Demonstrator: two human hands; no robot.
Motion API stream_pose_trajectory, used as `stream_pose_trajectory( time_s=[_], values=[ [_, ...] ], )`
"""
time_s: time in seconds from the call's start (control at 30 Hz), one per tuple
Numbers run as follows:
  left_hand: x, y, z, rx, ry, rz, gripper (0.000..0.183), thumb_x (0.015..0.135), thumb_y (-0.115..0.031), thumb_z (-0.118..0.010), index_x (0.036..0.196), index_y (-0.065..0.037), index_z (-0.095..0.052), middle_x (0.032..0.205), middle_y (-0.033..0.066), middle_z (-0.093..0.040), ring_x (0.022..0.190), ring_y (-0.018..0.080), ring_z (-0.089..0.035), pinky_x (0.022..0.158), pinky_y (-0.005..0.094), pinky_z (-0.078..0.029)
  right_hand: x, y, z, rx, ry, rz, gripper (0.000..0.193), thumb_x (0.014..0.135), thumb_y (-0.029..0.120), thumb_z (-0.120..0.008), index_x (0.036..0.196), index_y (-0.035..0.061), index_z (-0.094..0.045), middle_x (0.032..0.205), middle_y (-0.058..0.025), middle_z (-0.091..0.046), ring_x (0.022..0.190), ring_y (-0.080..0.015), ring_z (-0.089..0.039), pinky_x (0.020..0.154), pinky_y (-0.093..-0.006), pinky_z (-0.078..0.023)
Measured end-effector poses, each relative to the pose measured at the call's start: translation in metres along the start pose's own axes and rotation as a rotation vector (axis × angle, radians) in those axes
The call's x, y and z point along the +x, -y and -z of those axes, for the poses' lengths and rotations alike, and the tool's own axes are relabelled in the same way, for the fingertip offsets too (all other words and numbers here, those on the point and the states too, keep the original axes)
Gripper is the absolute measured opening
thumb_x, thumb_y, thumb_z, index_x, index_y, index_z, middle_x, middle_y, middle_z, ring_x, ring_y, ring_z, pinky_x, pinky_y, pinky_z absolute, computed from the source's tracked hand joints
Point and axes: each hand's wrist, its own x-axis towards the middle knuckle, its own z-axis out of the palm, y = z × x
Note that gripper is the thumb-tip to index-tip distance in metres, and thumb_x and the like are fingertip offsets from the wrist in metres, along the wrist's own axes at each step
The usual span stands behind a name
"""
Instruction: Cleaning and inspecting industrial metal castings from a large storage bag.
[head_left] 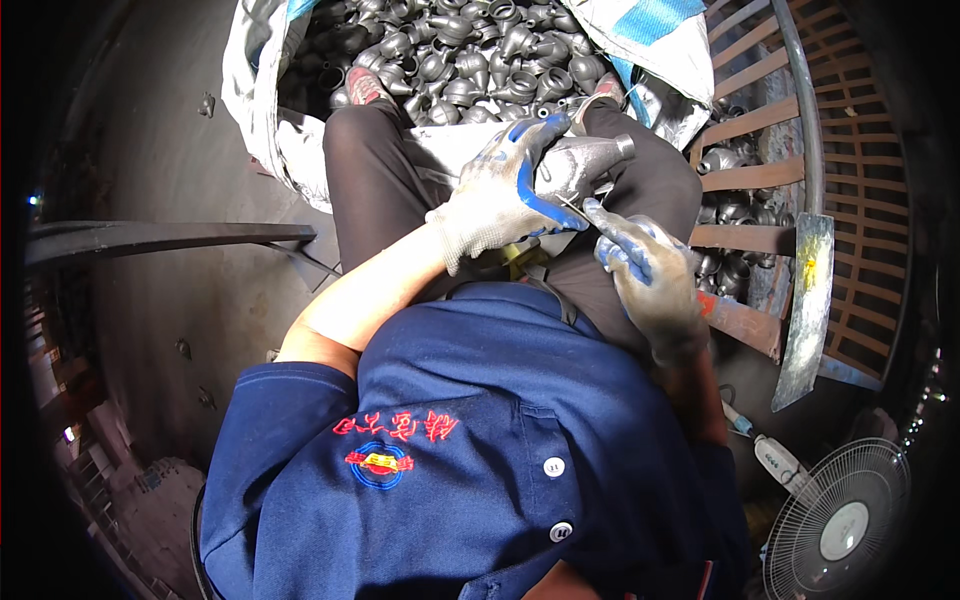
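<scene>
In my gloved left hand (500, 190) is a grey metal casting (583, 165), with a rounded body and a narrow neck pointing right. The fingers and thumb of that hand wrap its left side, above my lap. My right hand (648, 275), in a worn, blue-coated glove, is closed around a thin metal tool (572, 207). The tip of this tool is at the near side of the casting; whether it touches cannot be made out. Most of the tool is hidden by the glove, so its exact kind does not show.
Beyond my knees, a big white woven bag (262, 100) holds many dark castings (470, 65). To the right stands a slatted metal crate (750, 178) with more castings, beside a long flat bar (808, 310). A fan (843, 530) is at lower right; a dark beam (170, 238) juts in from the left.
</scene>
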Motion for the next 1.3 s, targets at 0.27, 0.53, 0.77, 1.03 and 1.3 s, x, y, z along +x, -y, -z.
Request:
stream_pose_trajectory(
  time_s=[0.27, 0.53, 0.77, 1.03, 1.3],
  values=[
    [0.003, -0.006, 0.002, -0.268, 0.154, 0.011, 0.095, 0.048, -0.034, -0.084, 0.128, -0.005, -0.041, 0.126, 0.0153, -0.046, 0.119, 0.0290, -0.042, 0.100, 0.0370, -0.033, 0.024, -0.013, 0.004, 0.884, -0.288, -0.446, 0.042, 0.080, 0.006, -0.061, 0.121, 0.0002, -0.050, 0.081, 0.0000, -0.057, 0.064, -0.0015, -0.050, 0.058, -0.0137, -0.040],
    [0.003, 0.004, -0.004, -0.411, 0.198, -0.260, 0.081, 0.059, -0.031, -0.080, 0.127, -0.007, -0.043, 0.123, 0.0142, -0.047, 0.119, 0.0286, -0.042, 0.100, 0.0370, -0.034, 0.031, -0.021, -0.008, 0.957, -0.321, -0.457, 0.028, 0.080, 0.007, -0.064, 0.106, -0.0017, -0.058, 0.081, -0.0014, -0.061, 0.064, -0.0042, -0.052, 0.058, -0.0175, -0.042],
    [-0.006, 0.006, -0.028, -0.943, 0.104, -0.042, 0.054, 0.067, -0.006, -0.075, 0.115, -0.002, -0.052, 0.117, 0.0084, -0.051, 0.111, 0.0179, -0.048, 0.096, 0.0298, -0.037, 0.022, -0.018, -0.026, 0.920, -0.421, -0.139, 0.021, 0.079, 0.002, -0.062, 0.099, -0.0034, -0.058, 0.085, -0.0044, -0.061, 0.071, -0.0062, -0.054, 0.066, -0.0201, -0.044],
    [-0.007, 0.003, -0.030, -1.083, 0.090, 0.069, 0.035, 0.077, -0.004, -0.063, 0.111, 0.000, -0.055, 0.112, 0.0085, -0.055, 0.102, 0.0175, -0.053, 0.090, 0.0287, -0.042, 0.026, -0.021, -0.028, 0.786, -0.427, -0.255, 0.019, 0.080, 0.001, -0.062, 0.097, -0.0038, -0.059, 0.083, -0.0030, -0.061, 0.073, -0.0064, -0.054, 0.069, -0.0213, -0.046],
    [0.001, -0.001, -0.021, -0.966, 0.182, 0.126, 0.027, 0.088, -0.016, -0.055, 0.110, -0.001, -0.056, 0.103, 0.0066, -0.058, 0.095, 0.0121, -0.053, 0.085, 0.0255, -0.043, 0.023, -0.023, -0.025, 0.748, -0.430, -0.251, 0.016, 0.080, 0.002, -0.062, 0.095, -0.0036, -0.059, 0.082, -0.0035, -0.062, 0.074, -0.0065, -0.055, 0.069, -0.0211, -0.046]
  ],
)
